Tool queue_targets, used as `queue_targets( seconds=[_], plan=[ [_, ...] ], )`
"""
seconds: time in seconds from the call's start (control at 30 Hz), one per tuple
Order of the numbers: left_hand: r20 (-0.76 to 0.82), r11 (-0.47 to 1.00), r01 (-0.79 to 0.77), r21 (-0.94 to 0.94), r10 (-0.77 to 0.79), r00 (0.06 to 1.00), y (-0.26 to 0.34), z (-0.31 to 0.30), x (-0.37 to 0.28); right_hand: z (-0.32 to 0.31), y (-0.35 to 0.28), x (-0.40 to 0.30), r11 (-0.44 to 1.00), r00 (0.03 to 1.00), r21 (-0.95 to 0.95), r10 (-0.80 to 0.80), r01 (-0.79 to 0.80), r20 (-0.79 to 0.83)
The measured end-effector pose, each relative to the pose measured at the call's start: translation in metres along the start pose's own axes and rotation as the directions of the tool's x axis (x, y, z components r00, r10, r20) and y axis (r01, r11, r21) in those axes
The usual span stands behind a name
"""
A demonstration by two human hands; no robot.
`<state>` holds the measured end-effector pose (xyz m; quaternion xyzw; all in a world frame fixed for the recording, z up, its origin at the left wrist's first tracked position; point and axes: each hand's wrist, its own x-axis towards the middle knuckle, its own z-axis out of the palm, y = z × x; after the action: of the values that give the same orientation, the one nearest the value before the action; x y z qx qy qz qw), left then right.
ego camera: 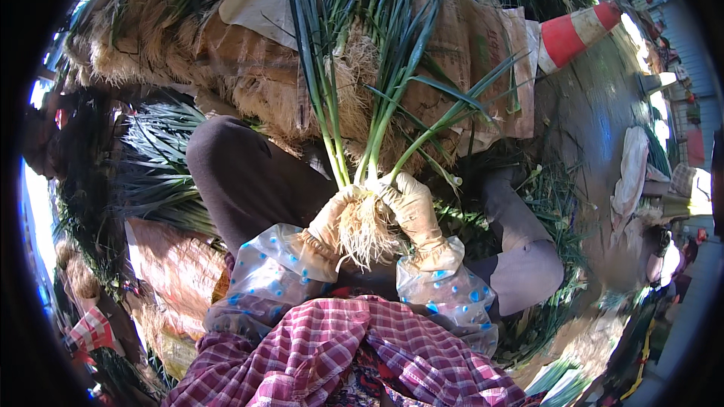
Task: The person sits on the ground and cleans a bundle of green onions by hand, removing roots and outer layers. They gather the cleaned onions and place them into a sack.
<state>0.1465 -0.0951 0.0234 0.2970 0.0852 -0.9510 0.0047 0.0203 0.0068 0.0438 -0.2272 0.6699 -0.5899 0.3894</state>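
Note:
Before my lap, both gloved hands are closed around the white lower stems of several green onions (370, 152). My left hand (331, 220) grips the bunch from the left side. From the right, my right hand (416, 209) holds it, with its fingers bent in at the stems. The pale, stringy roots (367, 232) hang down between the two gloves towards my body. The long green leaves spread away from me, and one stalk leans off to the right. Clear plastic sleeve covers with blue dots (277, 254) are over my forearms.
A pile of rooted onions (164, 51) under brown sacking (452, 68) stands ahead. More green onions (169, 152) lie to the left, near a woven sack (175, 265). A red-and-white traffic cone (577, 34) is at the far right. Leaf scraps (557, 209) litter the ground beside my right knee.

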Motion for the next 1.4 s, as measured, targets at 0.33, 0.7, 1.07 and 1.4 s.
queue_targets(
  seconds=[0.33, 0.7, 1.07, 1.4],
  plan=[
    [-0.067, 0.998, -0.061, 0.017, 0.062, 0.996, -0.004, 0.009, -0.001, -0.013, -0.024, -0.015, 0.857, 0.928, -0.355, -0.349, 0.372, 0.130],
    [0.113, 0.970, -0.135, 0.200, 0.114, 0.987, -0.002, -0.002, 0.005, -0.017, -0.018, 0.010, 0.967, 0.972, -0.246, -0.009, 0.068, 0.233],
    [0.020, 0.906, -0.053, 0.419, 0.049, 0.999, -0.003, 0.013, -0.002, -0.064, 0.013, 0.008, 0.996, 0.992, 0.053, 0.068, -0.074, 0.109],
    [0.173, 0.859, -0.152, 0.488, 0.075, 0.982, 0.003, 0.052, -0.044, -0.010, -0.028, 0.076, 0.917, 0.951, 0.278, 0.235, -0.285, 0.201]
  ],
)
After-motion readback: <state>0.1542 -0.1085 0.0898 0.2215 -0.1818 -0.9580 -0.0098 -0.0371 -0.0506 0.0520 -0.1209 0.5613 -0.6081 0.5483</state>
